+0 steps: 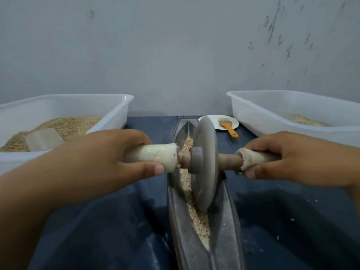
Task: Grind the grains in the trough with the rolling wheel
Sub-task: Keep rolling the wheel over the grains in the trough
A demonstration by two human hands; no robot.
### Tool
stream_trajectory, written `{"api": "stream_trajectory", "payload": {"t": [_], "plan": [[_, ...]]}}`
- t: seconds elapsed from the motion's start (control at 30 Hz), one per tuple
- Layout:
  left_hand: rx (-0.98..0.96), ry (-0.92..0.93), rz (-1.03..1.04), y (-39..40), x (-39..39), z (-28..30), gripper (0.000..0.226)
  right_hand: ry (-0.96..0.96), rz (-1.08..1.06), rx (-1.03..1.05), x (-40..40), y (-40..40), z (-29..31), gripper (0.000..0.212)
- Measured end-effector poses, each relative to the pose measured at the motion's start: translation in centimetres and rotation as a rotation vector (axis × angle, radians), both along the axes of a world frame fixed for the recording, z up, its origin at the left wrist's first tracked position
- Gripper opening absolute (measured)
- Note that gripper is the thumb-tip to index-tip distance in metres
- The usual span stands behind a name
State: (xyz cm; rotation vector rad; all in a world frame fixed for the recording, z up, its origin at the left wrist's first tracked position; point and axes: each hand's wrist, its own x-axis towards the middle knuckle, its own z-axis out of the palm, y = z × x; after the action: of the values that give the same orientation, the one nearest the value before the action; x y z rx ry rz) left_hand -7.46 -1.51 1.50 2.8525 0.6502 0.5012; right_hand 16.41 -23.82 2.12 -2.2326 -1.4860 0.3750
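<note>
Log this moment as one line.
left hand grips axle | right hand grips axle | wheel in trough | grains under wheel

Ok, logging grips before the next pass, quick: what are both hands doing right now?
Left hand: closed around the left handle of the rolling wheel.
Right hand: closed around the right handle.

Stood wheel [204, 162] in trough [229, 221] between two tubs [120, 112] [243, 106]; lay brush [228, 127] on plate [209, 118] behind.
</note>
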Motion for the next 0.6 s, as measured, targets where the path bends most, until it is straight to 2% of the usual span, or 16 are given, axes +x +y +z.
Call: {"api": "stream_trajectory", "payload": {"t": [0.1,0.27,0.37,0.43,0.53,0.6], "plan": [[0.03,-0.025,-0.009,-0.1,-0.1,0.2,0.059,0.051,0.067,-0.072,0.2,-0.5,0.3,0.056],[0.117,-0.053,0.083,-0.3,1.8,-1.2,0.067,-0.059,-0.093,0.155,0.4,1.8,-1.5,0.036],[0.076,-0.028,0.09,-0.4,1.8,-0.9,0.067,-0.078,-0.105,0.174,0.3,2.1,-1.7,0.03],[0.009,0.003,0.057,-0.3,0.9,-0.1,0.063,-0.007,-0.055,0.104,0.4,1.0,-1.0,0.036],[-0.045,0.019,-0.024,-0.1,-0.1,0.7,0.061,0.015,0.061,-0.058,0.3,-0.6,0.2,0.057],[-0.051,0.004,-0.028,0.0,0.0,0.6,0.06,0.021,0.08,-0.064,0.3,-0.7,0.3,0.057]]}}
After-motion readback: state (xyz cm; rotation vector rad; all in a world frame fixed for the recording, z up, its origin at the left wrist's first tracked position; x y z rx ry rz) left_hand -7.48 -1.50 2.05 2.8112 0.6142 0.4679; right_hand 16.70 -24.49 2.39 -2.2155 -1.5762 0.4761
